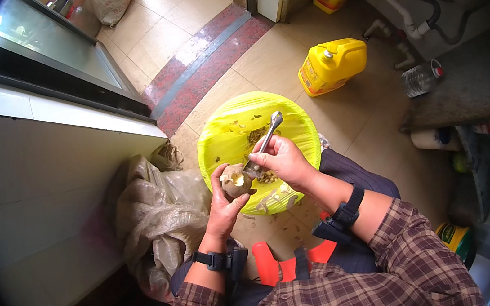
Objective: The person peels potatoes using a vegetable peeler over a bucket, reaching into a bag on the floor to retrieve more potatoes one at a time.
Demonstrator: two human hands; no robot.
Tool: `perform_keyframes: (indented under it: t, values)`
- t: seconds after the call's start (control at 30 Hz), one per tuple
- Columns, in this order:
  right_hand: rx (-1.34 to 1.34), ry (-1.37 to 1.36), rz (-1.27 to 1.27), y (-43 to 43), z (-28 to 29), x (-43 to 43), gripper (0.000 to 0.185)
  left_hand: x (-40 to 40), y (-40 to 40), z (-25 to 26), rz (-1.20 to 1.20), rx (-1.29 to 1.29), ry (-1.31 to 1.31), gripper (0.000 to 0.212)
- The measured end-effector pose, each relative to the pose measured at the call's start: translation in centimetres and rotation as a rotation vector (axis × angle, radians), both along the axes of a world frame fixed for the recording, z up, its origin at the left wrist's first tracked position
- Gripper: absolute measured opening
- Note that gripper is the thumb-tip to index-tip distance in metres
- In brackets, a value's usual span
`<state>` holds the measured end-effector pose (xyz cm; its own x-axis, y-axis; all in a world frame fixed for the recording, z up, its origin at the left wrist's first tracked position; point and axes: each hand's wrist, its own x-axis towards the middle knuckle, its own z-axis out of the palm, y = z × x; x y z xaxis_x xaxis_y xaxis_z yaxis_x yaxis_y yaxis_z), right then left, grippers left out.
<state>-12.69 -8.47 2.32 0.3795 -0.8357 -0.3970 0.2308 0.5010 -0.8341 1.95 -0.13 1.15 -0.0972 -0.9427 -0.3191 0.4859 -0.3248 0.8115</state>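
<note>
In my left hand (225,203) I hold a brown, partly peeled potato (234,186), with pale yellow flesh bared on its upper side. My right hand (282,159) grips a metal spoon (274,124) by the handle, its bowl end pointing down at the potato's right side. Whether the spoon's edge touches the skin is hard to tell. Below both hands stands a round bin lined with a bright yellow plastic bag (301,117). Brown peelings (258,137) lie in the bag, and more scraps stick to its near side.
A woven plastic sack (164,211) slumps at my left by the wall. Ahead to the right are two yellow jugs (331,65). A clear plastic bottle (422,78) rests on a stone ledge (467,93) at right. Beyond the bin runs a red stone threshold (213,59); peel bits dot the floor.
</note>
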Motion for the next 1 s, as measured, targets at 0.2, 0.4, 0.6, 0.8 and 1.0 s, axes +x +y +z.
perform_keyframes:
  t: [0.2,0.4,0.6,0.8,1.0]
  values:
    - [-0.478,0.403,0.152,0.7,1.9,0.3,0.010,-0.2,0.1,-0.5,0.020,-0.058,-0.039,0.071]
    - [-0.784,0.614,0.221,1.3,3.1,0.2,0.011,-0.8,0.0,-0.6,-0.049,-0.061,-0.233,0.072]
    - [-0.283,0.436,0.184,1.7,0.8,0.1,0.013,-1.1,0.4,-1.5,-0.044,-0.072,-0.391,0.063]
    - [0.421,-0.128,0.081,1.8,0.7,0.3,0.015,-0.6,0.0,-1.9,0.032,-0.231,-0.905,0.064]
    - [-0.092,0.227,0.081,1.0,0.2,0.2,0.012,-0.8,-0.1,-1.8,0.103,-0.161,-0.755,0.062]
